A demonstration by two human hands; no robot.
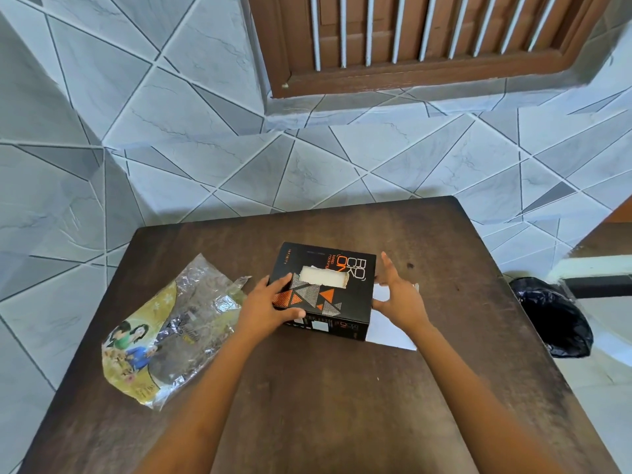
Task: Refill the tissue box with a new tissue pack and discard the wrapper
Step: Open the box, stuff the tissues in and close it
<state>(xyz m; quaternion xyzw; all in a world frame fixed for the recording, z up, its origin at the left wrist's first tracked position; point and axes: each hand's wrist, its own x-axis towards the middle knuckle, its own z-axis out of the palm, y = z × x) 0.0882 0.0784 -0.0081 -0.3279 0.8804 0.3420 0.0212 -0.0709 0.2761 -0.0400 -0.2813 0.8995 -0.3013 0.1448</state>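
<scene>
while fingers [278,285] flank it — tissue box [325,290]

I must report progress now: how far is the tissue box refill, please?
Done: white tissue shows through the slot of the black tissue box, and the empty wrapper lies flat on the table. In hand: the left hand steadies the box while the right hand is at its open white end flap. Left: close the flap and discard the wrapper, perhaps into the black bag.
</scene>
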